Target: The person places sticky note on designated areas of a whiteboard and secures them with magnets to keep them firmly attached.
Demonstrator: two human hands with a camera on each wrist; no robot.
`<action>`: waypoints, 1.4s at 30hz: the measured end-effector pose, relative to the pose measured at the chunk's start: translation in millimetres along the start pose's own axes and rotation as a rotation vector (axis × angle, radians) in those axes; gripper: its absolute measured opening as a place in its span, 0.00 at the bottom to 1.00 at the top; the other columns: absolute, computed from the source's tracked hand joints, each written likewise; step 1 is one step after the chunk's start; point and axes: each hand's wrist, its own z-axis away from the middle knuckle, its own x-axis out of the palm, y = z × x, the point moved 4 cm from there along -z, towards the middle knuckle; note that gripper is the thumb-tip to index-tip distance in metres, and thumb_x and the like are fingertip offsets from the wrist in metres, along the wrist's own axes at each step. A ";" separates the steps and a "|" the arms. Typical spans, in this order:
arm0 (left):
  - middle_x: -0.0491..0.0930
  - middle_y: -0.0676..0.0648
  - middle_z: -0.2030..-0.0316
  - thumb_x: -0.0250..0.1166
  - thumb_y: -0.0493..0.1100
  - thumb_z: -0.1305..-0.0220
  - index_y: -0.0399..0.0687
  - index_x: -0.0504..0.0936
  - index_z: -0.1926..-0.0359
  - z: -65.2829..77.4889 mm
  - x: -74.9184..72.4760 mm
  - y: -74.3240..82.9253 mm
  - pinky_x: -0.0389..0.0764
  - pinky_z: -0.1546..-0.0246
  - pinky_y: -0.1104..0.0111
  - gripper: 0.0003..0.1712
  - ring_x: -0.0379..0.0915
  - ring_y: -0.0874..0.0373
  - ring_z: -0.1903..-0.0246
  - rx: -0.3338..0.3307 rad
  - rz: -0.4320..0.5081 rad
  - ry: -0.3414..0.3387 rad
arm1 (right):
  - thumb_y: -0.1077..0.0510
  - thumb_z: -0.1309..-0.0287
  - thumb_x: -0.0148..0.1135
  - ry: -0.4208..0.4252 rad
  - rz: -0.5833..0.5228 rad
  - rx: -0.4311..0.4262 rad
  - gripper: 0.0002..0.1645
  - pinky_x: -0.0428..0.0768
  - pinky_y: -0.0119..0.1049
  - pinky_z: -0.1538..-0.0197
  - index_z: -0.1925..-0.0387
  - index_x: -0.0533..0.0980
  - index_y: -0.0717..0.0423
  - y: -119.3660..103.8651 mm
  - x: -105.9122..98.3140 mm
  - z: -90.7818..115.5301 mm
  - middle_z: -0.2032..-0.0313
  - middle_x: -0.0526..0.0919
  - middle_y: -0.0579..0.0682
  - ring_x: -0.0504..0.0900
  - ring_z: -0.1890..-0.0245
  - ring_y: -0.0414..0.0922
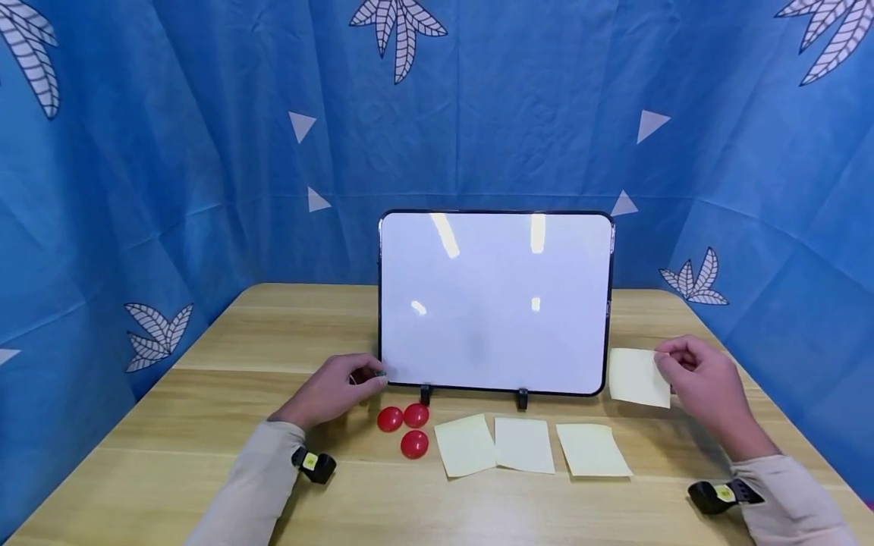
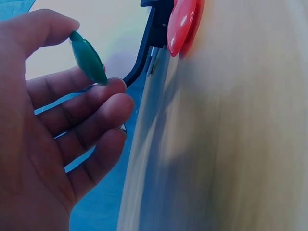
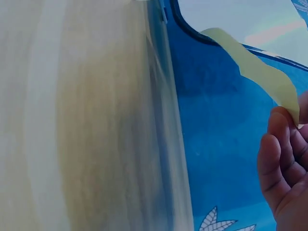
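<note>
Between thumb and fingertips, my left hand [image 1: 344,388] pinches a round green magnet [image 2: 88,58], seen nearly edge-on in the left wrist view. That hand is at the lower left corner of a black-framed whiteboard [image 1: 495,303]. My right hand [image 1: 710,383] pinches a pale yellow sticky note [image 1: 639,378] by its right edge, just right of the board's lower right corner. In the right wrist view the note [image 3: 260,70] hangs in a wavy curve off the fingertips. Glossy red magnets [image 1: 414,444] lie on the table near my left hand.
Three more pale notes lie in a row on the wooden table [image 1: 171,455]: a left one [image 1: 466,446], a middle one [image 1: 524,445] and a right one [image 1: 592,450]. Small black feet [image 1: 522,400] support the whiteboard. A blue patterned curtain [image 1: 478,136] surrounds the back and sides.
</note>
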 end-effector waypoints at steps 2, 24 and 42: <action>0.80 0.55 0.63 0.69 0.55 0.35 0.60 0.85 0.54 0.0 0.0 0.7 0.78 0.61 0.61 0.12 0.74 0.54 0.62 0.011 0.006 0.006 | 0.56 0.32 0.60 0.000 -0.034 0.012 0.11 0.72 0.33 0.77 0.58 0.79 0.61 0.3 0.2 0.6 0.76 0.78 0.48 0.75 0.81 0.43; 0.79 0.55 0.64 0.73 0.52 0.39 0.60 0.83 0.53 0.0 2.3 7.0 0.81 0.65 0.63 0.14 0.76 0.56 0.65 0.115 0.012 0.066 | 0.55 0.31 0.60 0.029 -0.129 0.056 0.11 0.71 0.35 0.79 0.58 0.78 0.62 -5.5 0.3 3.9 0.76 0.76 0.47 0.73 0.81 0.43; 0.80 0.58 0.66 0.74 0.51 0.40 0.58 0.83 0.52 -1.0 5.1 12.8 0.81 0.64 0.64 0.15 0.76 0.58 0.66 0.157 0.004 0.085 | 0.59 0.32 0.62 0.060 -0.198 0.040 0.08 0.71 0.34 0.80 0.61 0.78 0.62 -10.1 2.8 3.9 0.78 0.76 0.45 0.72 0.81 0.42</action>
